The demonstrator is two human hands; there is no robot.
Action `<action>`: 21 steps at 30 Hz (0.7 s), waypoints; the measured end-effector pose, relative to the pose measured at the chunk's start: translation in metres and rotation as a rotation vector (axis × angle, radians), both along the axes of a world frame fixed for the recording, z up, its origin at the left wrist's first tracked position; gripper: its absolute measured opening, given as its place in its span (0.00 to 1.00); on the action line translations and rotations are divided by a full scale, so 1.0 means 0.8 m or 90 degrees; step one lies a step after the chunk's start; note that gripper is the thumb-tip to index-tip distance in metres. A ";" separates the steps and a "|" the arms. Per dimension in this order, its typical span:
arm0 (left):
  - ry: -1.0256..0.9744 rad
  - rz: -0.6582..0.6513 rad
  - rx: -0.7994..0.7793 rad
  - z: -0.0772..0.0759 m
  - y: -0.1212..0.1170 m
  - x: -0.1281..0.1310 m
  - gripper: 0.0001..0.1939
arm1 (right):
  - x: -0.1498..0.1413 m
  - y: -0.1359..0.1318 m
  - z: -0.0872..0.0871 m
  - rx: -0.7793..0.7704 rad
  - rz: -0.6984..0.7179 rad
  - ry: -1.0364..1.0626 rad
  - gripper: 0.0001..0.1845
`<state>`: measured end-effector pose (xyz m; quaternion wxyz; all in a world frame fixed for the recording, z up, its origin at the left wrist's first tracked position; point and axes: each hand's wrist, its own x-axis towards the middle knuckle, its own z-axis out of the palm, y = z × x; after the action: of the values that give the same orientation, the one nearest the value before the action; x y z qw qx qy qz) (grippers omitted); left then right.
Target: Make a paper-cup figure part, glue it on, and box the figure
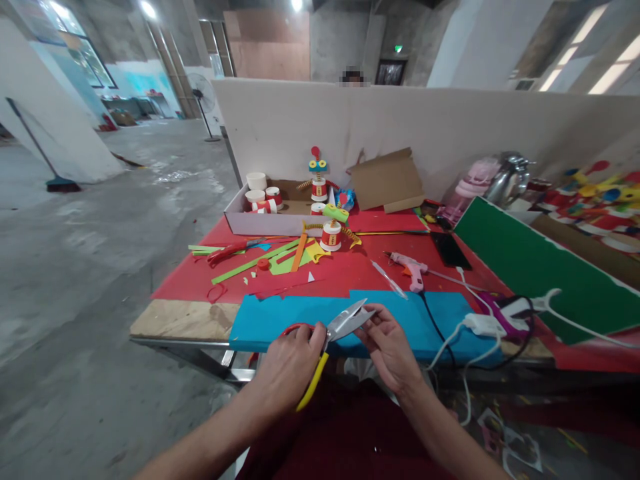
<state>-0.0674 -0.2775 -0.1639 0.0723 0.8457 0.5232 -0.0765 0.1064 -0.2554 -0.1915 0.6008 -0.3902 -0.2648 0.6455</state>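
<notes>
So there's a low white-sided cardboard box (280, 224) at the back left of the bench (187, 321), with plain white paper cups (257, 181) and red-and-white ones (273, 195) in its left end, plus a paper-cup robot (319, 189) standing toward its right end. A second cup robot (331, 237) with a green head stands just in front of the box. Over on the right, a green-sided box (545, 273) sits tilted, with a pile of colourful cup figures (595, 200) behind its green side. The near edge is mostly blue sheet (295, 320), pretty open in the middle, but cables and a white power strip (483, 325) crowd its right end. The left hand (295, 363) is curled round the handles of the scissors (345, 321), blades parted above the blue sheet; the right hand (387, 343) has its fingertips pinched together by the blade tips, can't tell on what.
</notes>
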 end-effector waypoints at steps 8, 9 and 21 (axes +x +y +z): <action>0.020 0.016 -0.019 -0.001 -0.001 0.001 0.19 | -0.003 0.002 0.000 -0.007 -0.012 -0.004 0.19; 0.020 0.020 -0.030 0.000 -0.001 0.001 0.19 | -0.003 0.002 -0.001 -0.006 -0.013 -0.007 0.19; 0.010 0.063 -0.134 0.014 -0.006 0.001 0.15 | -0.011 -0.001 -0.004 -0.021 -0.052 -0.034 0.22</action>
<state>-0.0662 -0.2819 -0.1530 0.1604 0.8058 0.5541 -0.1338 0.0974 -0.2566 -0.1950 0.6127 -0.4273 -0.2541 0.6143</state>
